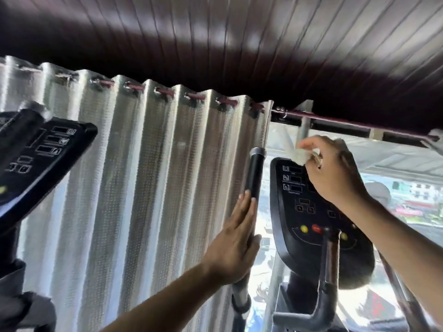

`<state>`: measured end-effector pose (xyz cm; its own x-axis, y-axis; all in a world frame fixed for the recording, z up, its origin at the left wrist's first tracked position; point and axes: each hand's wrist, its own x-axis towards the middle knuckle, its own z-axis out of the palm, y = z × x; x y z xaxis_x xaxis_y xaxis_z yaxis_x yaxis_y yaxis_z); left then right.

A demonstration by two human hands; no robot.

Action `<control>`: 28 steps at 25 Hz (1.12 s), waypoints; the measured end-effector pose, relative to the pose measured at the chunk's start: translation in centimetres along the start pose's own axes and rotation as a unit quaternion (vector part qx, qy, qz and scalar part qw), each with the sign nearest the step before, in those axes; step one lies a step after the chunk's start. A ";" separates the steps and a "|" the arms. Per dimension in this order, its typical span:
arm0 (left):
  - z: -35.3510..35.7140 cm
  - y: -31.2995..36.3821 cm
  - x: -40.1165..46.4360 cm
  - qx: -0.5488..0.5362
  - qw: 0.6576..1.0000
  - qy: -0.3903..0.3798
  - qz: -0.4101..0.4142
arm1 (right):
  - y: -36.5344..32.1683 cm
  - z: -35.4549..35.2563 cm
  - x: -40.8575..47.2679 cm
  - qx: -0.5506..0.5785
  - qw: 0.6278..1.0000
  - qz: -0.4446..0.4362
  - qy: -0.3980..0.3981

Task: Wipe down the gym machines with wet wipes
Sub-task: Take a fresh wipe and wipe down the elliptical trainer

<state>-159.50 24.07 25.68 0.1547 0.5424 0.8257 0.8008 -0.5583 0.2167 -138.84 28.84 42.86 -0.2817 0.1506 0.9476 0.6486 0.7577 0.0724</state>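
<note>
A black console (309, 207) of a gym machine stands right of centre, with small displays and yellow and red buttons. My right hand (335, 173) pinches a crumpled white wet wipe (303, 155) against the console's top left edge. My left hand (236, 240) lies with straight fingers along the machine's upright black handle (255, 173), thumb on the other side of the bar. The handle's lower part is hidden by this hand.
A second machine's black console (40, 152) juts in at the left. A silver curtain (143, 176) hangs on a rod behind both. A curved grey handlebar (326, 279) rises before the console. Right of it, a window shows buildings outside.
</note>
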 end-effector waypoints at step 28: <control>1.6 -1.0 -2.0 -0.128 0.991 0.027 0.031 | -5.4 10.3 6.5 -0.223 0.954 -0.023 -0.199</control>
<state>-159.68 24.55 22.99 0.1628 0.4708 0.8671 0.6159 -0.7350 0.2835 -151.47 32.24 45.42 -0.5062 0.4194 0.7536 0.8400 0.4376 0.3207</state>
